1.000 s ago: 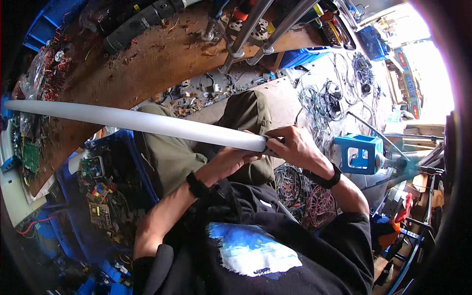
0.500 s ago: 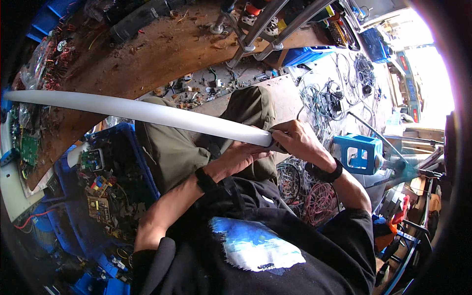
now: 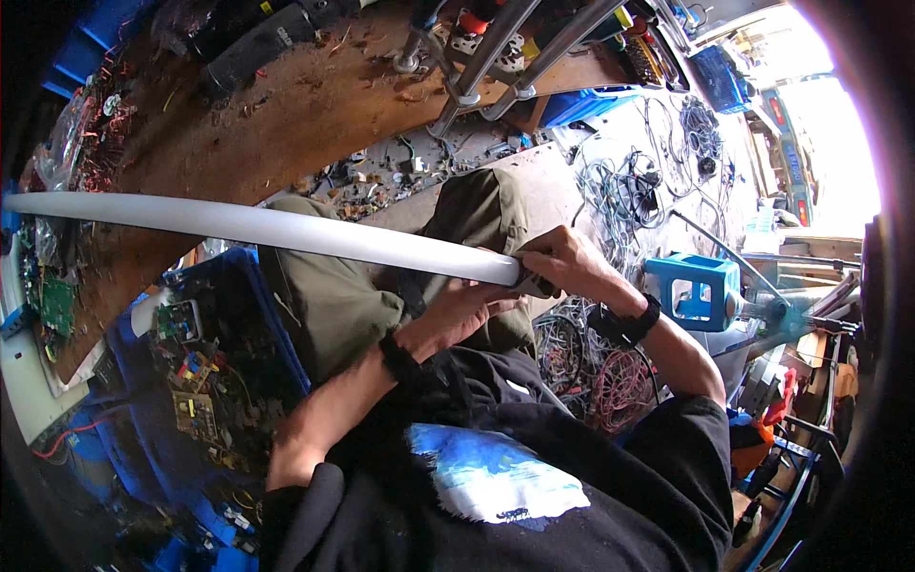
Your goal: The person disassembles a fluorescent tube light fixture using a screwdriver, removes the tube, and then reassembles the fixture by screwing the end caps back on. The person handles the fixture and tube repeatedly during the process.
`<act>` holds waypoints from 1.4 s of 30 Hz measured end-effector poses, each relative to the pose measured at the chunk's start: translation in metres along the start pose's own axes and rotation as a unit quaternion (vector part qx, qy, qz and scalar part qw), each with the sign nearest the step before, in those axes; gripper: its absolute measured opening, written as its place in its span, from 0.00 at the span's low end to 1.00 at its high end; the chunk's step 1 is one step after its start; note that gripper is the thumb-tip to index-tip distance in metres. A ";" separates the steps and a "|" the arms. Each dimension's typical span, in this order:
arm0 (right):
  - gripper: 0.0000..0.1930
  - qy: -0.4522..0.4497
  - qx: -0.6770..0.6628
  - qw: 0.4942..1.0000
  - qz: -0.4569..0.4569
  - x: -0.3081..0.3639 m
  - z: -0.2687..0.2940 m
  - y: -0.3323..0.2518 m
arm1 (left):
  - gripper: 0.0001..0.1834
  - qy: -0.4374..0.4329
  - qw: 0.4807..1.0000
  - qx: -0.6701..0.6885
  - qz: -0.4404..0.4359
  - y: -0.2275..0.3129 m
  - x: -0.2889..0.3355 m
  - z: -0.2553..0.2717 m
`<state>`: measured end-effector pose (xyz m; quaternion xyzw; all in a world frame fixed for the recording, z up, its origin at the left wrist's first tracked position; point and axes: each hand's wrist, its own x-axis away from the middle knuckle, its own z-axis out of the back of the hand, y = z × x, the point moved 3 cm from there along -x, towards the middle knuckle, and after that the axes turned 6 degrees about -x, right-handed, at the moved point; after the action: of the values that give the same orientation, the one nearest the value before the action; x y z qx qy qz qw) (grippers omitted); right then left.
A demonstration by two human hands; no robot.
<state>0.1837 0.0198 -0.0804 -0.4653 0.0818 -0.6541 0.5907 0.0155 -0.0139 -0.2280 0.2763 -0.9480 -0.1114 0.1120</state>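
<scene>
A long white light tube [image 3: 276, 229] stretches from the far left edge across my lap, its near end just in front of my chest. From below, my left hand [image 3: 467, 310] is wrapped round it close to this end, with part of the fingers hidden under the tube. My right hand [image 3: 569, 262] closes on the dark end cap [image 3: 526, 278], thumb and fingers pressed against it. Whether the cap has come loose cannot be seen behind the fingers.
A brown wooden bench [image 3: 229, 143] with scraps and metal legs lies ahead. At left stands a blue crate [image 3: 272, 315] of circuit boards. Tangled cables [image 3: 624, 191] cover the floor at right, near a blue plastic frame [image 3: 694, 291] and red wire coils [image 3: 621, 386].
The far end of the tube sits slightly lower in the picture. Both hands keep their grip at the near end, the right one shifted only a little.
</scene>
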 end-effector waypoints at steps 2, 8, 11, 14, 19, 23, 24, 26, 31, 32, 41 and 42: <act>0.18 -0.018 -0.035 0.999 -0.037 -0.001 0.002 0.004 | 0.19 0.023 1.000 0.007 0.014 0.006 0.008 -0.007; 0.21 -0.039 -0.019 0.999 -0.024 0.005 0.010 -0.008 | 0.18 0.096 0.980 -0.168 -0.041 0.036 0.022 -0.040; 0.22 -0.030 -0.009 0.999 -0.034 0.011 0.014 -0.013 | 0.23 0.122 0.963 -0.238 -0.016 0.043 0.026 -0.051; 0.22 -0.031 -0.011 0.999 -0.016 0.012 0.016 -0.016 | 0.28 0.108 0.923 -0.370 -0.020 0.052 0.028 -0.058; 0.23 -0.022 -0.017 0.999 -0.020 0.014 0.017 -0.013 | 0.24 0.142 0.823 -0.547 -0.059 0.058 0.030 -0.059; 0.26 -0.031 0.005 0.999 0.034 0.021 0.021 -0.017 | 0.21 0.135 0.751 -0.636 -0.116 0.051 0.030 -0.059; 0.25 -0.043 0.012 0.999 0.025 0.022 0.022 -0.016 | 0.20 0.132 0.721 -0.668 -0.127 0.049 0.031 -0.060; 0.24 -0.058 0.026 0.998 0.011 0.023 0.026 -0.014 | 0.25 0.164 0.791 -0.584 -0.073 0.046 0.030 -0.054; 0.35 -0.099 -0.211 0.972 0.034 0.033 0.037 0.001 | 0.26 0.178 0.774 -0.605 -0.056 0.051 0.026 -0.067; 0.38 -0.084 -0.269 0.958 0.057 0.039 0.037 0.006 | 0.22 0.185 0.804 -0.559 -0.085 0.051 0.024 -0.073; 0.43 0.070 -0.360 0.907 0.208 0.074 0.003 0.033 | 0.24 0.189 0.764 -0.608 -0.102 0.056 0.023 -0.102; 0.42 0.087 -0.322 0.918 0.216 0.076 0.001 0.033 | 0.25 0.189 0.756 -0.617 -0.108 0.057 0.024 -0.101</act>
<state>0.2176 -0.0534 -0.0629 -0.5423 0.4373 -0.4872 0.5266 -0.0044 0.0045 -0.1129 0.2632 -0.5969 -0.6292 0.4226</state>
